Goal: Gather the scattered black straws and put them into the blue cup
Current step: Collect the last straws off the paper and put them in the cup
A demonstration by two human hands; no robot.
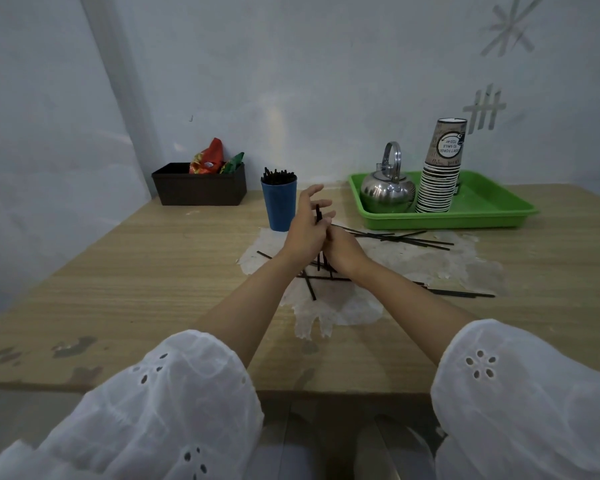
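The blue cup (279, 207) stands upright at the back middle of the table, with several black straws (278, 176) sticking out of it. My right hand (343, 249) is closed around a small upright bundle of black straws (318, 213), just right of the cup. My left hand (305, 225) presses its palm against that bundle with the fingers spread apart. More loose straws (406, 239) lie behind my hands near the tray. Others (461, 293) lie to the right, and some are crossed under my wrists (309, 287).
At the back right, a green tray (499, 216) carries a steel kettle (387, 192) and a tall stack of paper cups (439, 181). A dark basket (200, 190) with snack packets (208, 159) stands back left against the wall. The tabletop has a worn white patch (329, 308).
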